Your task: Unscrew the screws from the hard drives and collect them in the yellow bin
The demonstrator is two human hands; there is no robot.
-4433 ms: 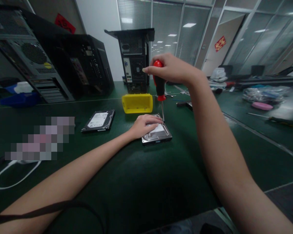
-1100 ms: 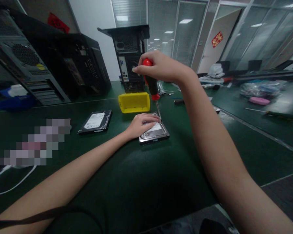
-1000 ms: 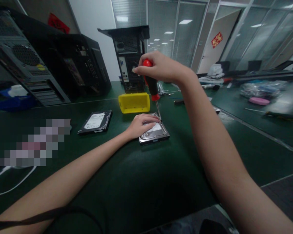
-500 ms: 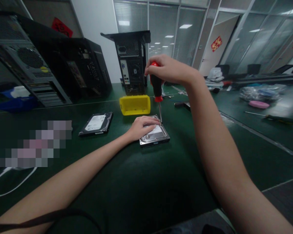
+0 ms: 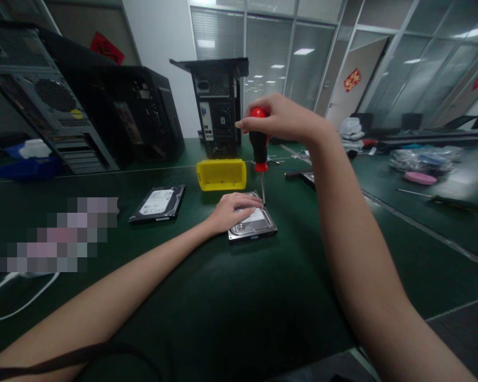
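Note:
A silver hard drive (image 5: 255,227) lies flat on the green table (image 5: 223,297) in front of me. My left hand (image 5: 233,210) rests on its top with the fingers stretched out, over the left and rear part of the label. Above the drive my right hand (image 5: 269,118) is wrapped round the handle of a black and red screwdriver (image 5: 258,146). The screwdriver stands nearly upright, its tip at the right edge of the drive's cover, near my left fingertips. Whether the tip sits in a screw is too small to tell.
Behind the drive is a yellow bin (image 5: 222,175). A second hard drive (image 5: 158,203) lies to the left. Computer cases (image 5: 219,106) stand at the back; another screwdriver (image 5: 456,203) and plastic bags (image 5: 422,157) lie right. A pixelated strip and white cable (image 5: 43,289) are at left.
The view has shifted slightly. My right fingers have changed position a little round the screwdriver handle, showing more of its red top. My left hand remains on the drive.

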